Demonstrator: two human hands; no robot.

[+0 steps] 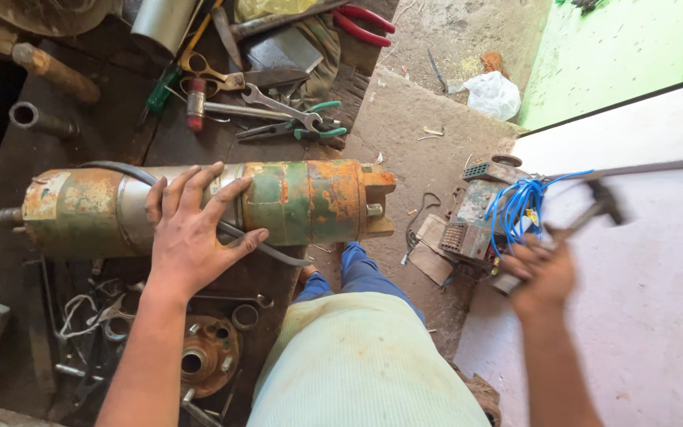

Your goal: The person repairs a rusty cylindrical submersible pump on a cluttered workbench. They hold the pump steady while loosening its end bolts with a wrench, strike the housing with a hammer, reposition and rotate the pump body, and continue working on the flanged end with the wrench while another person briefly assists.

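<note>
A long cylindrical pump motor, its steel casing rusted orange with flaking green paint, is laid lengthwise across the dark, grimy counter, its square rusty end near the counter's right edge. The left hand is spread flat on it, fingers apart, over a black rubber cable. The right hand, blurred, is clamped on a hammer raised beyond the counter's edge. Steel wrenches and green-handled pliers are scattered at the far edge.
</note>
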